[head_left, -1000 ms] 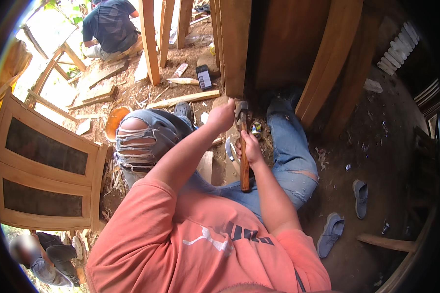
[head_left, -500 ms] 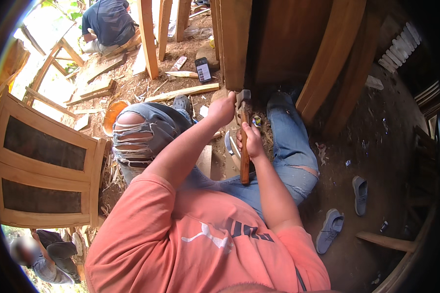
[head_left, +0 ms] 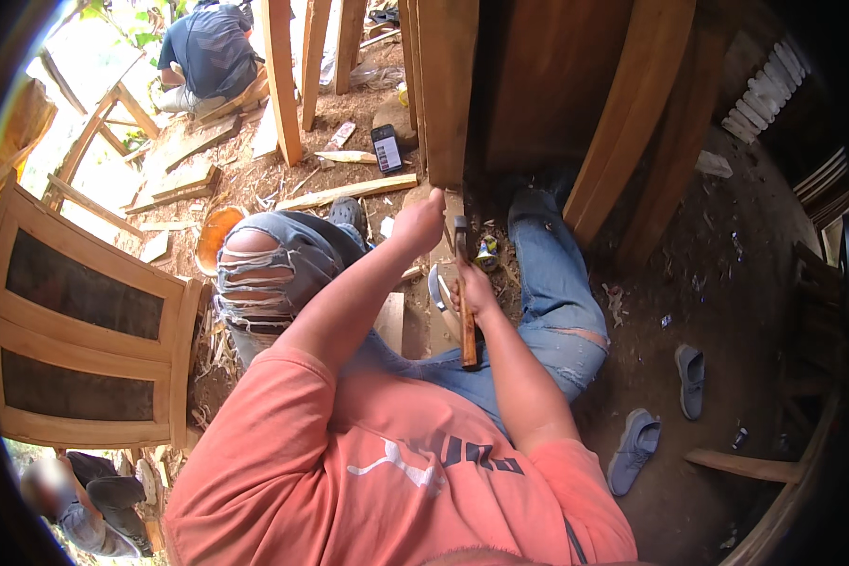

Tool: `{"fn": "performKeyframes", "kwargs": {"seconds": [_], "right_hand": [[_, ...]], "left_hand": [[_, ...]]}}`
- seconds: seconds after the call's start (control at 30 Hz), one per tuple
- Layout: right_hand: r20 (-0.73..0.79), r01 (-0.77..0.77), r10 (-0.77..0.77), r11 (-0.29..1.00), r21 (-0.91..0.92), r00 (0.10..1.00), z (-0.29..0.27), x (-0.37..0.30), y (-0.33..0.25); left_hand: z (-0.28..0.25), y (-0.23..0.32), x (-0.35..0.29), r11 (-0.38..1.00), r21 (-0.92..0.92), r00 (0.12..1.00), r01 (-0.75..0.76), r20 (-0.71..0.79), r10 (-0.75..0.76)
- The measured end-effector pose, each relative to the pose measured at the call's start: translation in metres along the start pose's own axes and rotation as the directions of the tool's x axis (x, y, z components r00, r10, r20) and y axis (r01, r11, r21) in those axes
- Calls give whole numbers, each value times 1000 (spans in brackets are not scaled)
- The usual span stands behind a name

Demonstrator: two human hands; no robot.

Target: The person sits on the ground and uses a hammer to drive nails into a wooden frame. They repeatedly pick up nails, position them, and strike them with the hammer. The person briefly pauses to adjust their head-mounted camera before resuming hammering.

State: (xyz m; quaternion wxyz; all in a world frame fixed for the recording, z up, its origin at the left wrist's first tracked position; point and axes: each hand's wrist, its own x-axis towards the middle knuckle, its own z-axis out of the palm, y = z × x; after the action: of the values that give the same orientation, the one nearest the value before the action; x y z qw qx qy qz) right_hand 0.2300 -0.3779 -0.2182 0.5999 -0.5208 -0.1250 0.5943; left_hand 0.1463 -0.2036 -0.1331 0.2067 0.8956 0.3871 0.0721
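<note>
My right hand (head_left: 478, 289) is wrapped round the wooden handle of a hammer (head_left: 469, 332), whose metal head points away from me. Just left of the hammer head, my left hand (head_left: 417, 228) is closed, with thumb and fingers pinched by the foot of a wooden post (head_left: 450, 113). Whatever those fingers hold, if anything, is too small to make out. Between my legs, beside the hammer handle, lies a curved blade (head_left: 436, 287). A small yellow and blue container (head_left: 486, 249) rests on the ground right of the hammer head.
A phone (head_left: 386, 148) stands near a wood strip (head_left: 349, 192). An orange bucket (head_left: 219, 236) sits beside my left knee, near a panelled wooden frame (head_left: 85, 302). Grey shoes (head_left: 634, 451) lie at right. Another person (head_left: 207, 57) sits at far left, another (head_left: 94, 500) at lower left.
The hammer and my right hand have come down toward me, opening a gap between the hammer head and the post. My left hand has shifted slightly down and left, still closed.
</note>
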Motion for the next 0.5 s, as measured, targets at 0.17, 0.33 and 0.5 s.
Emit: {"fn": "performKeyframes", "kwargs": {"seconds": [0.17, 0.33, 0.5], "right_hand": [[112, 196, -210, 973, 122, 971, 17, -22, -34], [55, 33, -37, 998, 60, 998, 8, -6, -9], [121, 130, -147, 981, 142, 982, 15, -18, -25]], "left_hand": [[3, -6, -8, 999, 0, 998, -40, -42, 40], [0, -3, -7, 1000, 16, 999, -19, -45, 20], [4, -9, -10, 999, -9, 997, -39, -71, 39]]}}
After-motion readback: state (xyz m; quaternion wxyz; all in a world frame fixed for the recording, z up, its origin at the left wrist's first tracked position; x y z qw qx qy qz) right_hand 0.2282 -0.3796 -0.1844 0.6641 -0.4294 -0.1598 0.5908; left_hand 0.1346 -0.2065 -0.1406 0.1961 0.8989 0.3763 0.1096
